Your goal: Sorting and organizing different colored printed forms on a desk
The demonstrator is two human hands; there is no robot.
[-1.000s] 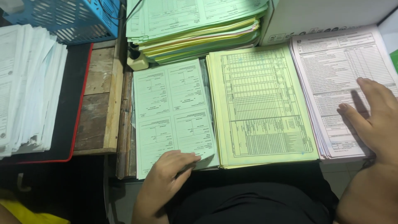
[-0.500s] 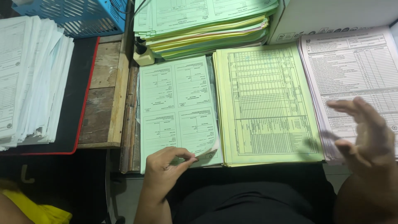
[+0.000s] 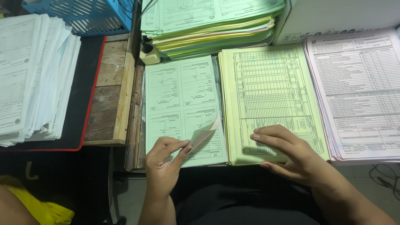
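We look down at a desk covered in stacked forms. Our left hand (image 3: 164, 158) pinches the lower right corner of the top green sheet (image 3: 183, 104), peeling it up from its stack so the corner curls toward us. Our right hand (image 3: 291, 156) rests open and flat, fingers spread, on the lower edge of the yellow stack (image 3: 271, 96) just beside it, holding nothing. A white stack (image 3: 358, 87) lies further right, a taller mixed pile (image 3: 208, 25) sits behind, and loose white papers (image 3: 29, 75) lie well to the left near a blue basket (image 3: 83, 16). To lift cleanly, we judge the pinch should catch one sheet only, sliding thumb against finger to separate it.
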